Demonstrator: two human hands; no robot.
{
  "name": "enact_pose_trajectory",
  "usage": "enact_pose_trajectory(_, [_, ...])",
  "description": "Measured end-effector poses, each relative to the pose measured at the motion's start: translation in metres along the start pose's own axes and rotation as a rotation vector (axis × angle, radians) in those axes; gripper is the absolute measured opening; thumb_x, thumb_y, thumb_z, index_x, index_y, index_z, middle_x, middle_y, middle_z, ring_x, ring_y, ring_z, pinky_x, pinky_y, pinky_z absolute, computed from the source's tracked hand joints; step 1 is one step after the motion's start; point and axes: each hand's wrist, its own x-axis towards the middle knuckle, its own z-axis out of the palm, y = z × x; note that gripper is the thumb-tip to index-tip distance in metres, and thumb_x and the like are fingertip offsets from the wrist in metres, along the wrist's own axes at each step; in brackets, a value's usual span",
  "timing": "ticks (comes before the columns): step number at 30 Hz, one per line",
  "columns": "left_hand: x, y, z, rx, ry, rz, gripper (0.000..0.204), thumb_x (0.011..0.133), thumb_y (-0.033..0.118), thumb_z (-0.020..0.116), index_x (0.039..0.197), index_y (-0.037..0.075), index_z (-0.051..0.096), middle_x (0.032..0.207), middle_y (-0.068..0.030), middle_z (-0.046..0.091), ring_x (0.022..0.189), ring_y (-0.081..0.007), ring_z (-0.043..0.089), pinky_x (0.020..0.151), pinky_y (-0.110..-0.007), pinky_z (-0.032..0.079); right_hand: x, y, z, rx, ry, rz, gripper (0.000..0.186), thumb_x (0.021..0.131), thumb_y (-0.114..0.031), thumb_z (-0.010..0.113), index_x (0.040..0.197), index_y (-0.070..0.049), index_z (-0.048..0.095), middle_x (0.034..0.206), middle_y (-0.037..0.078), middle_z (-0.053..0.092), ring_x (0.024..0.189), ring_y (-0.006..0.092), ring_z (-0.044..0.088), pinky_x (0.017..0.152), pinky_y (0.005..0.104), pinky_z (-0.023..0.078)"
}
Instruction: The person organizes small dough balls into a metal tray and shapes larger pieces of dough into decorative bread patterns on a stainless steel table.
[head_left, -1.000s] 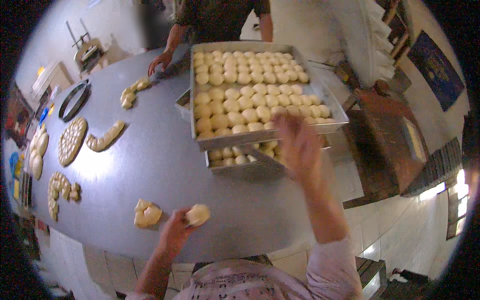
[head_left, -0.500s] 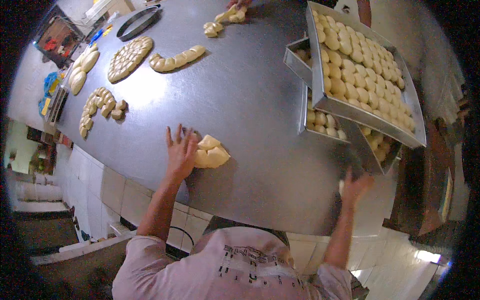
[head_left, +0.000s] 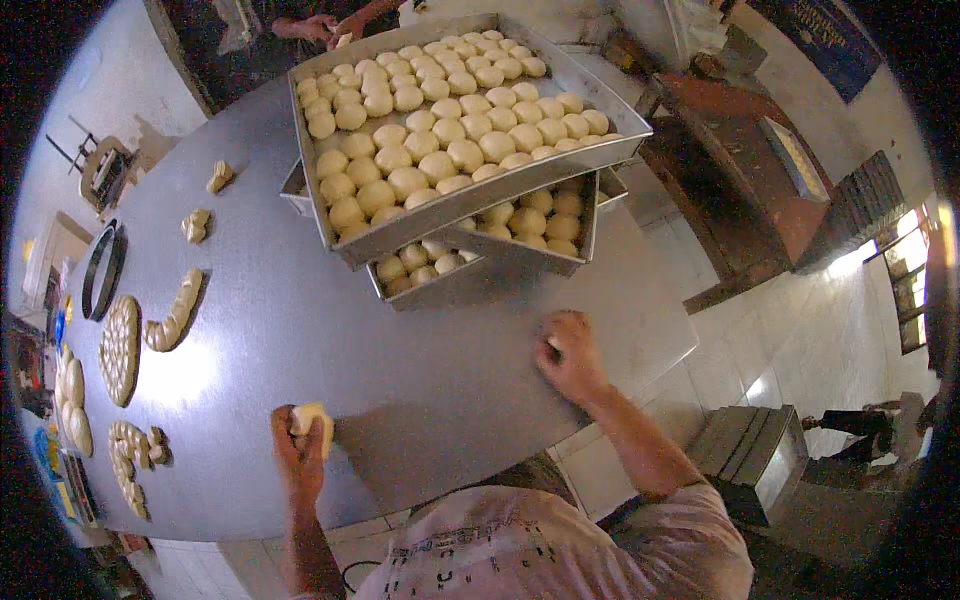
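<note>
My left hand (head_left: pixel 297 450) is closed on a pale, cut lump of dough (head_left: pixel 316 412), low over the near left part of the steel table (head_left: pixel 400 370). Thumb and fingers press on its sides. At the near right of the table my right hand (head_left: pixel 572 358) is curled in, its knuckles up. A small pale bit, looking like a piece of dough (head_left: pixel 554 344), shows between its thumb and fingers; the rest of it is hidden in the hand. Beyond my right hand, a deep metal tray (head_left: pixel 400 228) holds rows of round dough balls.
Under that tray, more trays (head_left: pixel 578 268) of dough balls are stacked crosswise. On the left lie a scored dough disc (head_left: pixel 119 350), a curved dough strip (head_left: pixel 180 312), cut pieces (head_left: pixel 128 460) and a round metal ring (head_left: pixel 100 270). Another person's hands (head_left: pixel 325 30) work behind the trays.
The view has swung to the right. My left hand, spread beside the dough before, now grips a lump of it. My right hand, blurred before, is now curled beside the tray stack.
</note>
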Motion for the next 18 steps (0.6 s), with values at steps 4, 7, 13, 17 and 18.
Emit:
enact_pose_trajectory(4, [-0.008, 0.037, 0.036, -0.336, -0.294, -0.15, 0.03, 0.086, 0.013, 0.056, 0.111, 0.006, 0.042, 0.095, -0.0054, 0.051, 0.085, -0.0128, 0.051, 0.07, -0.029, 0.046, 0.032, 0.037, -0.026, -0.05, 0.256, 0.241, 0.023, 0.069, -0.016, 0.065, 0.087, -0.006, 0.056, 0.095, 0.014, 0.056, 0.094, 0.0338, 0.049, 0.087, 0.0434, 0.037])
enact_pose_trajectory(7, [-0.013, 0.043, 0.065, -0.093, -0.383, 0.117, 0.038, 0.083, 0.013, 0.059, 0.118, 0.006, 0.043, 0.096, -0.0087, 0.055, 0.089, -0.0165, 0.053, 0.072, -0.03, 0.047, 0.027, -0.004, -0.024, -0.139, 0.002, 0.166, 0.016, 0.072, -0.013, 0.062, 0.085, -0.005, 0.057, 0.094, 0.015, 0.056, 0.094, 0.034, 0.05, 0.087, 0.042, 0.038])
enact_pose_trajectory(13, [0.003, 0.038, 0.06, 0.386, -0.234, 0.445, 0.036, 0.078, 0.008, 0.062, 0.113, 0.006, 0.055, 0.102, -0.0131, 0.059, 0.094, -0.0287, 0.056, 0.078, -0.037, 0.047, -0.004, 0.035, -0.066, 0.716, -0.133, 0.563, 0.037, 0.076, -0.012, 0.064, 0.11, -0.003, 0.053, 0.111, 0.012, 0.055, 0.099, 0.0257, 0.054, 0.082, 0.034, 0.045])
enact_pose_trajectory(17, [0.001, 0.082, 0.074, 0.088, -0.557, 0.42, 0.034, 0.077, 0.008, 0.063, 0.111, 0.007, 0.058, 0.104, -0.0119, 0.059, 0.092, -0.0295, 0.058, 0.081, -0.037, 0.045, 0.007, -0.053, -0.067, 1.491, -0.558, 0.44, 0.056, 0.078, -0.011, 0.063, 0.127, -0.004, 0.038, 0.118, 0.011, 0.052, 0.104, 0.0197, 0.052, 0.087, 0.0309, 0.044])
enact_pose_trajectory(18, [-0.003, 0.1, 0.084, 0.011, -0.535, 0.501, 0.034, 0.077, 0.009, 0.063, 0.111, 0.009, 0.059, 0.105, -0.0115, 0.059, 0.093, -0.0293, 0.057, 0.082, -0.037, 0.046, 0.004, -0.071, -0.064, 1.487, -0.649, 0.366, 0.06, 0.078, -0.012, 0.063, 0.13, -0.004, 0.035, 0.119, 0.011, 0.051, 0.107, 0.019, 0.051, 0.088, 0.0311, 0.043])
